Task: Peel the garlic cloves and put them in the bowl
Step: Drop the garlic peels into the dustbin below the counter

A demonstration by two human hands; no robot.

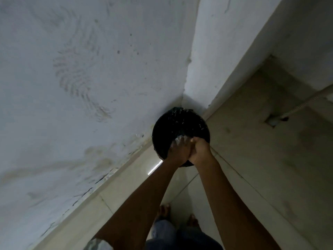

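Note:
I stand over a round black bin (180, 127) lined with a dark bag, set on the floor in a corner. Both my hands are held together above its near rim. My left hand (177, 151) is cupped round a small bunch of white papery garlic skins (177, 140) at its fingertips. My right hand (201, 150) presses against the left one from the right, its fingers bent downward; what they hold is hidden. Pale flecks of skin lie scattered inside the bin. No bowl and no garlic cloves are in view.
A stained white wall (81, 87) runs along the left and meets another wall behind the bin. Beige floor tiles (252, 168) spread to the right, with a small floor drain (273, 120) and a hose. My bare feet (164, 212) stand below.

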